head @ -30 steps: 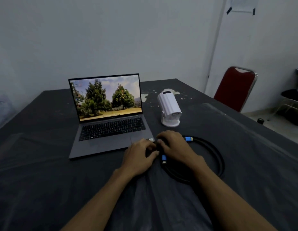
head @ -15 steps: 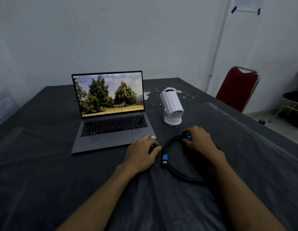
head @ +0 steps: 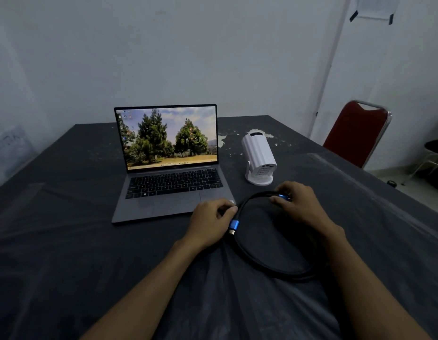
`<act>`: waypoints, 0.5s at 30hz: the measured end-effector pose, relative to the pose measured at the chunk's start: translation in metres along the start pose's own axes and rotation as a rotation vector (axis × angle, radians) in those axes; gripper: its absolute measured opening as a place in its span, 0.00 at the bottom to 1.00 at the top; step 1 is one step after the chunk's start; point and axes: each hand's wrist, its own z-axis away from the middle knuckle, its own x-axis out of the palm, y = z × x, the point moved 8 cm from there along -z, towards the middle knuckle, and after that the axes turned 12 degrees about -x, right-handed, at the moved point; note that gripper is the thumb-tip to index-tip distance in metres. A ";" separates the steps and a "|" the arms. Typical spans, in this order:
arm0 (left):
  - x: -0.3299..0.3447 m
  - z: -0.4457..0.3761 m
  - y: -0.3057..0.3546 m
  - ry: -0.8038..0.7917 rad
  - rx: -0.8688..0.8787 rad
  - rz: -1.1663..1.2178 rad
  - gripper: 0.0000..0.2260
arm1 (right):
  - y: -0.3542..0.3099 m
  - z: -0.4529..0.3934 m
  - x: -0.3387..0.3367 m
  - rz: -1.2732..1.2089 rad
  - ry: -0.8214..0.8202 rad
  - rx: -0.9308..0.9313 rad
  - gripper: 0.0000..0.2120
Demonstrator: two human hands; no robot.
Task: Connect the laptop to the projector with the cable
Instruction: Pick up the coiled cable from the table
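An open grey laptop with a tree wallpaper sits on the dark table. A small white projector stands on its round base just right of the laptop. A coiled black cable with blue plugs lies in front of them. My left hand holds the coil beside the laptop's front right corner, with one blue plug poking out by my palm. My right hand pinches the other blue plug in front of the projector's base.
A dark cloth covers the table, with worn white patches behind the projector. A red chair with a metal frame stands past the table's right edge. White walls close off the back.
My right hand has slid from the coil's near side up to the far blue plug and taken hold of it. The coil has opened out. My left hand has stayed put.
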 end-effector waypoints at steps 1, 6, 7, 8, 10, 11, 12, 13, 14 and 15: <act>0.000 -0.001 -0.003 -0.032 -0.036 0.088 0.13 | -0.002 0.000 -0.002 -0.030 0.022 -0.010 0.09; 0.002 -0.001 0.003 -0.394 -0.219 0.550 0.16 | -0.012 0.001 -0.014 -0.203 0.166 -0.041 0.08; 0.002 0.000 0.005 -0.471 -0.227 0.594 0.18 | -0.013 0.001 -0.016 -0.254 0.191 -0.038 0.08; 0.002 0.001 0.007 -0.527 -0.225 0.618 0.19 | -0.014 0.001 -0.019 -0.308 0.209 -0.031 0.08; -0.002 0.000 0.010 -0.558 -0.217 0.626 0.19 | -0.012 0.001 -0.021 -0.440 0.213 -0.001 0.11; -0.006 -0.002 0.010 -0.540 -0.213 0.622 0.17 | -0.011 0.002 -0.021 -0.524 0.201 0.012 0.12; -0.012 -0.005 0.011 -0.509 -0.206 0.611 0.15 | -0.011 0.002 -0.022 -0.610 0.183 0.023 0.12; -0.018 -0.007 0.012 -0.467 -0.194 0.591 0.14 | -0.011 0.003 -0.024 -0.695 0.163 0.031 0.13; -0.025 -0.010 0.011 -0.425 -0.181 0.564 0.12 | -0.011 0.004 -0.024 -0.793 0.140 0.048 0.14; -0.032 -0.013 0.011 -0.387 -0.171 0.531 0.10 | -0.011 0.006 -0.024 -0.907 0.111 0.072 0.16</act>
